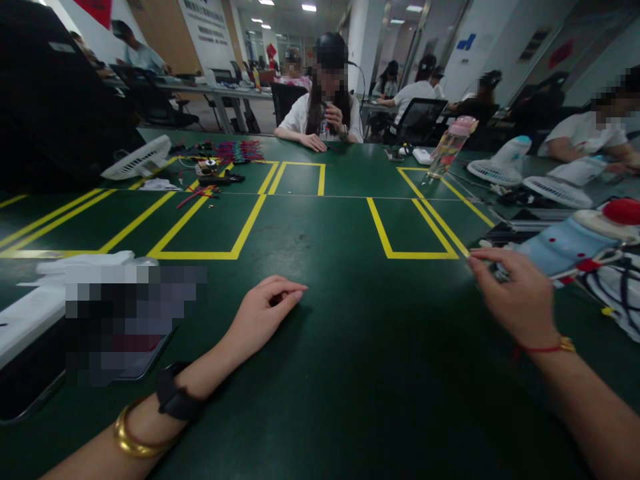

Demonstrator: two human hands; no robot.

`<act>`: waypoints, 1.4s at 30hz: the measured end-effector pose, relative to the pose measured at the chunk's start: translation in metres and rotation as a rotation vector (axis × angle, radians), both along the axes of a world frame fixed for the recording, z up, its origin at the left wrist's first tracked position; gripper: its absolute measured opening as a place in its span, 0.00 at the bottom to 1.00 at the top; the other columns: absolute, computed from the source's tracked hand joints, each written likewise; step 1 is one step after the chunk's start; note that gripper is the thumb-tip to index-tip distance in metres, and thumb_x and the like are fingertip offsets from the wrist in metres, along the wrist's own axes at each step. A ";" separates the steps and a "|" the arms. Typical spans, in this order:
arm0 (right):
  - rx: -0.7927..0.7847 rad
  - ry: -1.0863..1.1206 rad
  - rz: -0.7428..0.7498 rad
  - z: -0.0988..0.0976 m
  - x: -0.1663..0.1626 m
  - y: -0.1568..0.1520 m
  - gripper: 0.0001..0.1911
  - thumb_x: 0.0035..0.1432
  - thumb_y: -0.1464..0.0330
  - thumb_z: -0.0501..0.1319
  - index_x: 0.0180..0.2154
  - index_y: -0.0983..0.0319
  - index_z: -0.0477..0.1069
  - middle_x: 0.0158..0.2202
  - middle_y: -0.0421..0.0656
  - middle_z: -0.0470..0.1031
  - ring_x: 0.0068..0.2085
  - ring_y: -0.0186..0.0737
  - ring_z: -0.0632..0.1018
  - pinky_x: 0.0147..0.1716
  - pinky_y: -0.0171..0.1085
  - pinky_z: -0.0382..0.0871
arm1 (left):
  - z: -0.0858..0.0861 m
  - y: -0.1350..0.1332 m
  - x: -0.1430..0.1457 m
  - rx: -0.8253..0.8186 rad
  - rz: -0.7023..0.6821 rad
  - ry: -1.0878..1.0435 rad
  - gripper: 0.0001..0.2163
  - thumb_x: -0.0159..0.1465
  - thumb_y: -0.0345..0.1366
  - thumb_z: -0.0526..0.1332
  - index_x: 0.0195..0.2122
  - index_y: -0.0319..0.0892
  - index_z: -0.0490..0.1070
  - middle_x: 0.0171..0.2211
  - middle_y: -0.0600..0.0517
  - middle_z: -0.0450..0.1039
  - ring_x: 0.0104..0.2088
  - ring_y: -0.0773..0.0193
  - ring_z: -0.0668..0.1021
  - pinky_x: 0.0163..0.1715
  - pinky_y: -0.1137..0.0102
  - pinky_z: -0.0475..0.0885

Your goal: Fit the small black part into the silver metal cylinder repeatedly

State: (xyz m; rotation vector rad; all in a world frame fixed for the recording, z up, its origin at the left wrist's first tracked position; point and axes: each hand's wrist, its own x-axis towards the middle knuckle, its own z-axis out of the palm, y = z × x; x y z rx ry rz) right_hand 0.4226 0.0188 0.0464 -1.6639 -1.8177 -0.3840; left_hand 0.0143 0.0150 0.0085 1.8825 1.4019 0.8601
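Note:
My left hand (265, 312) rests on the dark green table (340, 373), fingers loosely curled together; I see nothing in them. A black wristband and a gold bangle sit on that forearm. My right hand (515, 297) reaches to the right, its fingers pinched on something small and thin that I cannot make out, right beside a light blue fan part (567, 245) with a red cap (623, 211). A red string bracelet is on that wrist.
Yellow tape rectangles (410, 230) mark the table. A blurred-out object and a white tray (30, 313) lie at the left. White fan grilles (555, 190), a clear bottle (450, 147), and coloured wires (235, 152) lie farther off. Other people sit across and at the right.

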 end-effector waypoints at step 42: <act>-0.454 0.205 -0.541 -0.003 0.082 -0.006 0.20 0.48 0.52 0.61 0.38 0.58 0.75 0.30 0.44 0.75 0.30 0.39 0.72 0.30 0.38 0.62 | -0.001 0.001 -0.001 -0.030 0.007 -0.008 0.09 0.64 0.40 0.58 0.41 0.47 0.76 0.39 0.51 0.73 0.38 0.61 0.75 0.37 0.67 0.68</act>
